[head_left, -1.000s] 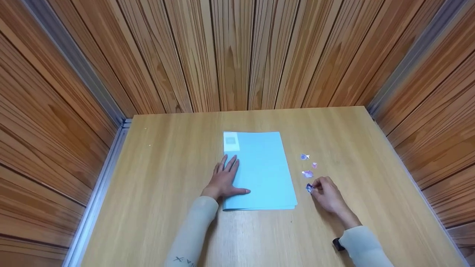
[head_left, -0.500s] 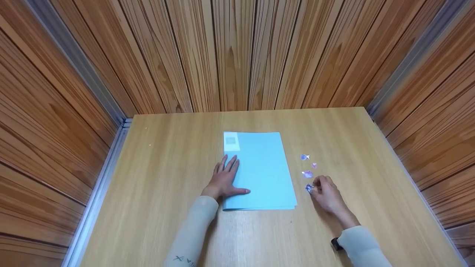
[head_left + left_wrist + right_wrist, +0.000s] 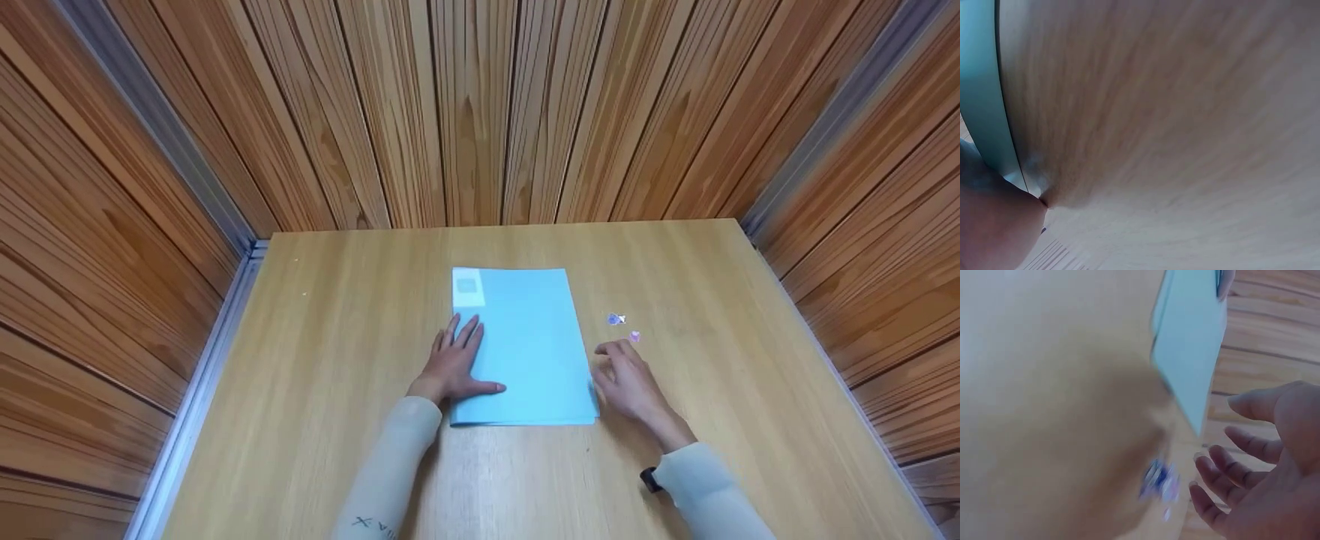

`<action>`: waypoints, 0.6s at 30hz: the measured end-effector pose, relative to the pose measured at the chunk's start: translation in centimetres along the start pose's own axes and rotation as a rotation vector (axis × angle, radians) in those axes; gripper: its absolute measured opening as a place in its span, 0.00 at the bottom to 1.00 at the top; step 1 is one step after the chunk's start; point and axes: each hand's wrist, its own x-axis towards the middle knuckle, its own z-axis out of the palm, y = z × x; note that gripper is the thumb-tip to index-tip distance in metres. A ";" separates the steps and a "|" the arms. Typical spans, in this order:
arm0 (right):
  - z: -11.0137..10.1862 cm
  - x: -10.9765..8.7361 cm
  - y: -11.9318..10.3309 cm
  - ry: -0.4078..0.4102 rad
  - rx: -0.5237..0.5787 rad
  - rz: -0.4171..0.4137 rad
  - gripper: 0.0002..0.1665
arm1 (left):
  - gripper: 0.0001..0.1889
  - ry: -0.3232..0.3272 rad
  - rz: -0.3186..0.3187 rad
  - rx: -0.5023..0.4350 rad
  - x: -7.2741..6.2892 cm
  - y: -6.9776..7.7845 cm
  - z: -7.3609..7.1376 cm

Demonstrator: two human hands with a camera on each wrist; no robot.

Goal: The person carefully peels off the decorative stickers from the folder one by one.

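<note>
A light blue folder point(image 3: 532, 345) with a white label point(image 3: 469, 286) lies flat on the table. My left hand point(image 3: 450, 371) rests on its left side, fingers spread and thumb out over the cover. Just off the folder's right edge is my right hand point(image 3: 628, 382); in the right wrist view its fingers point(image 3: 1224, 478) are loosely bent, apart from the thumb, with nothing between them. Beyond the fingertips in that view, small shiny purple and blue pieces point(image 3: 1158, 478) lie blurred on the table. The head view shows two small pieces, one bluish point(image 3: 616, 319) and one pink point(image 3: 635, 336), above the right hand.
The wooden table point(image 3: 337, 322) carries the folder and pieces. Wood-panelled walls point(image 3: 472, 112) enclose its back and both sides, with metal rails point(image 3: 217, 345) at the corners. A black band point(image 3: 650, 480) sits at the right cuff.
My right hand has left the dark blue piece its fingertips were at and moved left toward the folder. It now covers the lower pieces in the head view. My left hand stays put.
</note>
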 end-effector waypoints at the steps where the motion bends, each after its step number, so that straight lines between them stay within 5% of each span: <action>1: 0.3 0.3 -0.4 -0.021 -0.009 -0.012 0.23 | 0.63 0.001 -0.001 0.002 0.0 0.0 0.0; 11: 2.7 1.4 -2.5 -0.288 -0.176 -0.051 0.39 | 0.63 0.008 -0.009 -0.019 -0.2 0.1 0.1; 18: 3.3 1.7 -2.8 -0.342 -0.198 -0.059 0.40 | 0.63 0.014 -0.016 -0.013 -0.4 0.2 -0.1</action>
